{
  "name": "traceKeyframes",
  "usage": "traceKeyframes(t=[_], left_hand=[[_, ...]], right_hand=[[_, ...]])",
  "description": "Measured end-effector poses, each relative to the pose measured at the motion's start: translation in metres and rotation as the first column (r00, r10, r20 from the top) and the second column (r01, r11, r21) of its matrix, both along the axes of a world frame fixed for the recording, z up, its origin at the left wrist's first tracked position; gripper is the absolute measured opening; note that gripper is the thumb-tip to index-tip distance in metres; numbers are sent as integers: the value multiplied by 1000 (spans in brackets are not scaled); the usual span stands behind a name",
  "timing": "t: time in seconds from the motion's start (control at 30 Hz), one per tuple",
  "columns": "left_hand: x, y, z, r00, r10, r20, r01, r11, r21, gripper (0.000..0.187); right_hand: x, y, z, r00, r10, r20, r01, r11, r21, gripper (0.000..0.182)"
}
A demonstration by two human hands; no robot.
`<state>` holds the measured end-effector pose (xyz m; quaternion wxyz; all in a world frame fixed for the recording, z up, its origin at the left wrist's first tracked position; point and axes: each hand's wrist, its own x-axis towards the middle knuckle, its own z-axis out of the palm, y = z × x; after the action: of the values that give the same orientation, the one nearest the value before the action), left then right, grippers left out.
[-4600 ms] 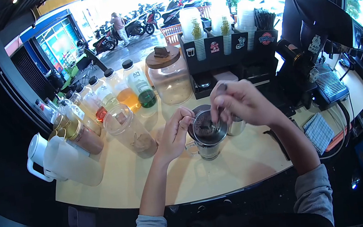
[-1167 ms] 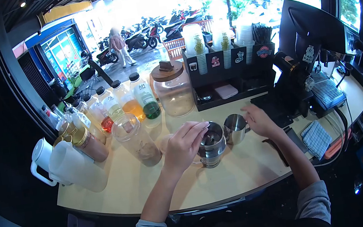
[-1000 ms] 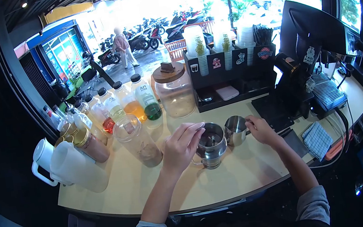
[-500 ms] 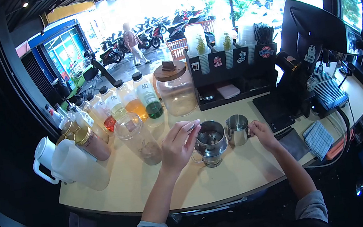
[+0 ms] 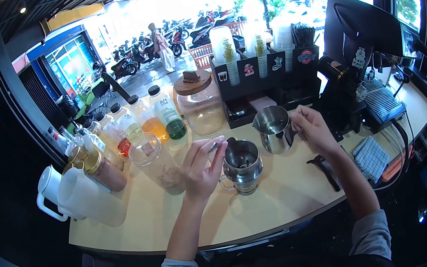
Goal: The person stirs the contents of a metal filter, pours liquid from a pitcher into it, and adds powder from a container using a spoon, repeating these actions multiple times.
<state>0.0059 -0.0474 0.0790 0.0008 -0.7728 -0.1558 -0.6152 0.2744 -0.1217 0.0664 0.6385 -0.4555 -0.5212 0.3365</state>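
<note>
My left hand [image 5: 200,169] pinches a thin metal stirring utensil [image 5: 214,147], whose dark end rests by the rim of a round metal drip filter [image 5: 243,168]. The filter sits on a clear glass mug, and dark contents show inside it. Just right of it, a stainless steel milk pitcher [image 5: 275,137] is held by its handle in my right hand [image 5: 312,128]. The pitcher looks lifted and slightly tilted, its mouth facing me. A tall clear plastic container [image 5: 157,166] stands left of my left hand.
Bottles of coloured drinks [image 5: 171,120], a wooden-lidded glass jar [image 5: 203,107] and a black cup organizer [image 5: 270,68] line the back. White jugs [image 5: 89,197] stand left. At right are a coffee machine [image 5: 381,101], a checked cloth [image 5: 370,155] and a black-handled object [image 5: 327,173].
My right hand has raised the pitcher from beside the filter, moving it farther back. My left hand has shifted slightly left with the utensil. Outside, a walking person has moved right.
</note>
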Motion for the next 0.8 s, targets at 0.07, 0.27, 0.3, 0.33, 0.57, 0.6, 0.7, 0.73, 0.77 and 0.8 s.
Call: traceKeyframes(t=[0.07, 0.27, 0.3, 0.33, 0.57, 0.6, 0.7, 0.73, 0.77, 0.8], left_hand=[[0, 3, 1, 998, -8, 56, 8, 1000, 2, 16], [-2, 3, 1, 995, -43, 91, 53, 992, -111, 14], [-2, 4, -1, 995, -42, 92, 52, 992, -113, 14], [-2, 5, -3, 992, -53, 111, 71, 985, -160, 14], [-2, 8, -8, 991, -66, 119, 89, 977, -193, 15], [-2, 7, -7, 991, -66, 119, 88, 977, -195, 15], [-3, 7, -7, 989, -76, 126, 100, 975, -200, 15], [-3, 7, -7, 990, -70, 124, 93, 978, -189, 15], [-3, 7, -7, 990, -64, 122, 86, 980, -178, 15], [-3, 6, -7, 991, -64, 121, 85, 980, -180, 15]], right_hand=[[-6, -1, 23, 994, 30, 103, -33, 999, 31, 22], [-23, 4, 58, 983, 53, 178, -60, 998, 36, 20], [-28, 4, 62, 982, 56, 178, -63, 998, 29, 20], [-31, 4, 65, 982, 60, 177, -65, 998, 21, 20], [-40, 13, 66, 964, 53, 261, -47, 998, -30, 21], [-42, 13, 67, 964, 66, 259, -58, 998, -36, 21], [-41, 14, 69, 953, 74, 294, -59, 997, -59, 21], [-40, 14, 69, 941, 69, 332, -47, 996, -73, 21], [-42, 13, 70, 941, 70, 331, -48, 996, -75, 21], [-44, 12, 72, 951, 83, 296, -66, 995, -70, 21]])
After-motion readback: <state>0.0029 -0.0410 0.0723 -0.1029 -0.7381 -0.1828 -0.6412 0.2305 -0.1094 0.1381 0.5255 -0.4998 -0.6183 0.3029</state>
